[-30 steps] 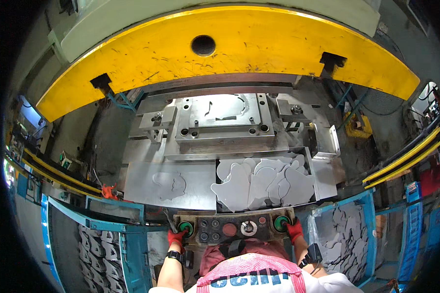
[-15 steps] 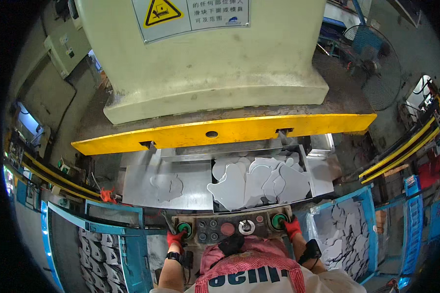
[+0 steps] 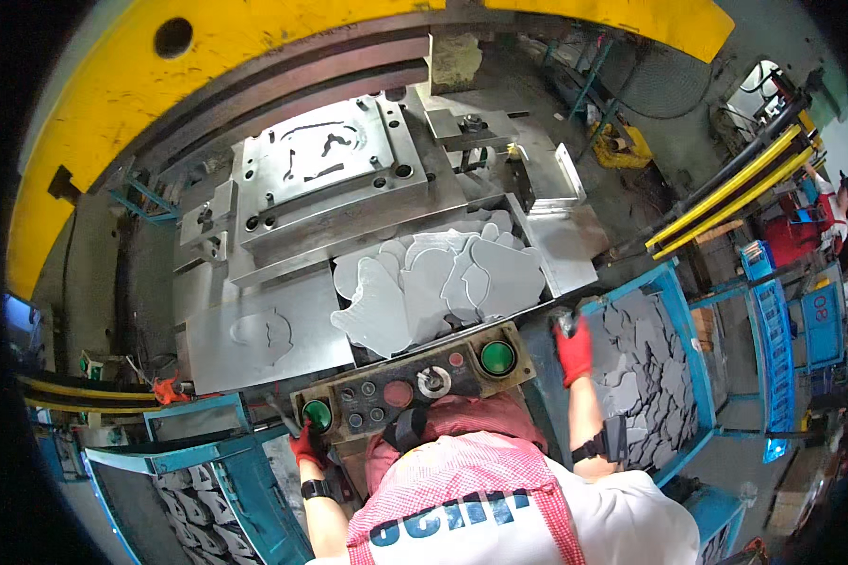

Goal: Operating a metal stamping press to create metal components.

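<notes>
My left hand (image 3: 308,445), in a red glove, is just below the left green button (image 3: 318,415) of the control box (image 3: 416,384). Its fingers are curled around what looks like a thin grey rod-shaped tool (image 3: 279,409). My right hand (image 3: 573,352), also red-gloved, is off to the right of the right green button (image 3: 497,357), reaching forward beside the grey sheet pieces. Something dark grey shows at its fingertips, too blurred to name. Ahead, flat grey sheet pieces (image 3: 443,282) lie overlapping in a shallow tray. A raised press stands over the steel die (image 3: 330,188).
At my right, a blue-framed bin (image 3: 678,377) holds many grey pieces. Another blue bin (image 3: 254,480) with dark shaped parts stands at my left. The yellow press beam (image 3: 273,38) hangs above. Yellow guard rails (image 3: 735,193) run at far right, near another person (image 3: 834,217).
The press ram has risen, uncovering the die. My right hand has left the right green button and moved to the right. My left hand has dropped slightly below its button. The view has turned.
</notes>
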`<state>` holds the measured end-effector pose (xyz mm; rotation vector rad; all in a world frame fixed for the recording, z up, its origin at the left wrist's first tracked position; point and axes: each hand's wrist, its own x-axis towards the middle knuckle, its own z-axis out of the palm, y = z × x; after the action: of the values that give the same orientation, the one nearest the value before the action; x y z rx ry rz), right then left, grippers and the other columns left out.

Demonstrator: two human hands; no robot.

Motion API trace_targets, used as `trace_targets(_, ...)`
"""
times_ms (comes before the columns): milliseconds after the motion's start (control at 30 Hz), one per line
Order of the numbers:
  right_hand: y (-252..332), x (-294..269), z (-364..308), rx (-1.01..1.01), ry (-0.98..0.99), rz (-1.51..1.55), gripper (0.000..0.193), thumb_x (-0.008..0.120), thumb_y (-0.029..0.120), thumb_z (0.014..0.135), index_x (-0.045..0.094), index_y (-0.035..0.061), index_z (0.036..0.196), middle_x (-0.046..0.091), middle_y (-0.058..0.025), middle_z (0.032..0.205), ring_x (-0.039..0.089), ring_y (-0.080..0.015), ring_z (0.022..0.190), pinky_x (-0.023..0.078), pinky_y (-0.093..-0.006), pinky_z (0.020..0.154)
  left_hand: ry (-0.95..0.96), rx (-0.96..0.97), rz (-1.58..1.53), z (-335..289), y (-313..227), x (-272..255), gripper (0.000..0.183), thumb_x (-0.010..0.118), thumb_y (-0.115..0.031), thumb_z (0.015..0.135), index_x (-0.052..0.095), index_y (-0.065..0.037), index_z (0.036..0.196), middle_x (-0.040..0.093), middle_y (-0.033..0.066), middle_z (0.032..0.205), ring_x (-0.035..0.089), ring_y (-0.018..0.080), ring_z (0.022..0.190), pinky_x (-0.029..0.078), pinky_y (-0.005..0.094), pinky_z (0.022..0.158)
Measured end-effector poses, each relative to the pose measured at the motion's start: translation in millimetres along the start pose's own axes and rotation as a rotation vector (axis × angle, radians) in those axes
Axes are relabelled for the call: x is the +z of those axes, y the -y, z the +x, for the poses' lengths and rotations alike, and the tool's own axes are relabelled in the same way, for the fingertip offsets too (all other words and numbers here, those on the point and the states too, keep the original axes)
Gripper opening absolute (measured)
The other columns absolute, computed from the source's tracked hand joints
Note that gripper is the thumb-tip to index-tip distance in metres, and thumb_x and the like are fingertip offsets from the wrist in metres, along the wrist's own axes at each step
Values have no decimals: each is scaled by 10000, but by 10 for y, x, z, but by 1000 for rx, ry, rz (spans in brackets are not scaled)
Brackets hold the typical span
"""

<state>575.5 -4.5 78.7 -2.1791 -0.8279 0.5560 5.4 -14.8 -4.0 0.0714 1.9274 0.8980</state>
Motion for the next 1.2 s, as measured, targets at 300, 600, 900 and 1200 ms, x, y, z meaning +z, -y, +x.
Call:
trace_targets(300,1466,10,145,-223,100,-940,873,636,605,550,422,37,1177,355,-188,1266,233,-363,1215,223,-490,962,-187,344,-214,-1060,-307,-16,325,654,-216,716,449,-108,943,437,29,608,427,152,415,343,270,326)
trace_targets(600,1206,152,258,-368,-59,-572,822,752,518,425,497,67,1063,367,-180,1244,229,-367,1211,219,-454,983,228,926,-77,-1522,-1121,727,492,692,-87,663,466,-49,1098,499,27,811,502,130,715,429,241,625)
trace_targets(900,1192,-9,337,-274,-71,-442,775,793,305,458,451,28,1096,369,-182,1242,262,-349,1200,237,-416,988,576,1087,420,-1700,-3153,2344,309,590,-310,763,540,-57,933,520,42,706,489,133,620,411,340,525)
trace_targets(1200,540,106,539,-196,355,532,329,607,-28,695,495,-5,1004,562,-48,913,531,-156,794,441,-269,697,749,507,96,-1923,-3165,2357,168,561,-252,787,523,-89,789,491,15,579,443,114,420,333,249,352)
